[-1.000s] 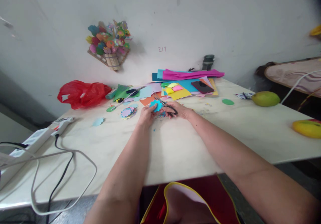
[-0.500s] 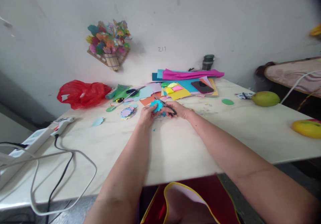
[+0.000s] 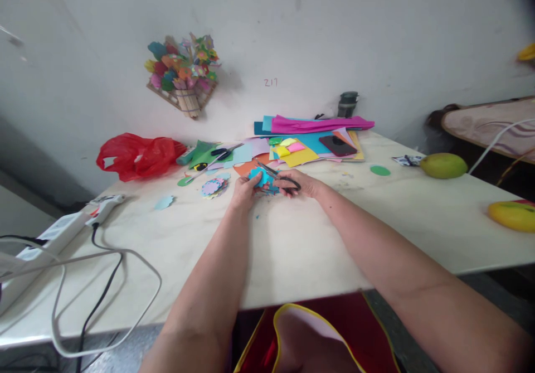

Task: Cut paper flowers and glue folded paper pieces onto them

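Observation:
A blue paper piece with a scalloped edge [image 3: 259, 177] is pinched between the thumb and fingers of my left hand [image 3: 246, 190]. My right hand [image 3: 297, 183] is closed round the black handles of a pair of scissors [image 3: 270, 170], whose blades point left across the blue paper. Small blue scraps [image 3: 267, 191] lie on the table beneath my hands. Just left of my left hand is a pile of scalloped paper cutouts [image 3: 213, 187] in mixed colours. A single pale blue cutout [image 3: 164, 202] lies farther left.
Coloured paper sheets [image 3: 315, 145] with a phone [image 3: 338, 145] on them lie at the back. A second pair of scissors [image 3: 221, 153] and a red plastic bag [image 3: 140, 156] are back left. Cables and a power strip [image 3: 54, 233] occupy the left; mangoes [image 3: 443, 165] lie right.
My right hand has shifted slightly right with the scissors, and the blades now show more fully over the blue paper. My left hand still holds the paper in nearly the same place.

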`<state>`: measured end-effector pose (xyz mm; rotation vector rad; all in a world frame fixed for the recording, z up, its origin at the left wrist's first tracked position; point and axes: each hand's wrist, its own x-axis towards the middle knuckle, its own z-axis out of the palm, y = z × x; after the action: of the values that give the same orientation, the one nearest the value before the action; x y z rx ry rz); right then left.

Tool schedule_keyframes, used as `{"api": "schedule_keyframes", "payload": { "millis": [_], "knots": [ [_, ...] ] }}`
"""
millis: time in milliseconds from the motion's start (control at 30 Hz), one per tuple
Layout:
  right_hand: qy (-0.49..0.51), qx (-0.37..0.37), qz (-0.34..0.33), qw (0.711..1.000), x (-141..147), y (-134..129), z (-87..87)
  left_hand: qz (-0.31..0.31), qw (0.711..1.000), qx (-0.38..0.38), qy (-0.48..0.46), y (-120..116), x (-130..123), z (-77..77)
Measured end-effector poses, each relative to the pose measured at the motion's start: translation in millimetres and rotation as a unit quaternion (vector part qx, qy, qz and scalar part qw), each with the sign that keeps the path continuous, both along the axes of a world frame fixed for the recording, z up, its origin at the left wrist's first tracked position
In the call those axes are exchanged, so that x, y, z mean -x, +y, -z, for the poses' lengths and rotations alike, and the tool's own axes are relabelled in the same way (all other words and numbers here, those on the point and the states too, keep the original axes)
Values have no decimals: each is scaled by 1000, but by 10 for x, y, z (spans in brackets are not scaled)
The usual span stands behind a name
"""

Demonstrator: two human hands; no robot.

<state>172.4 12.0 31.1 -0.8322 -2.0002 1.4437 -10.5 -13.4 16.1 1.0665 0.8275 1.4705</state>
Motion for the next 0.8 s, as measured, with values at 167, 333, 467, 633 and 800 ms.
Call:
{"api": "schedule_keyframes", "payload": {
  "millis": [167, 333, 467, 633, 800],
  "knots": [
    [5, 18, 2, 1000, -49, -4, -43, -4, 1000, -7, -11, 0, -2, 2],
    [-15, 14, -1, 1000, -77, -38, -99, -16, 1000, -1, -8, -2, -7, -3],
    [-32, 5, -7, 999, -91, -24, -99, -13, 1000, 8, -7, -20, -15, -24],
    [-41, 9, -11, 999, -100, -4, -94, -1, 1000, 4, 2, -40, -21, -40],
    [-44, -1, -9, 999, -97, -22, -107, -2, 1000, 5, 5, -27, -11, -29]
  ]
}}
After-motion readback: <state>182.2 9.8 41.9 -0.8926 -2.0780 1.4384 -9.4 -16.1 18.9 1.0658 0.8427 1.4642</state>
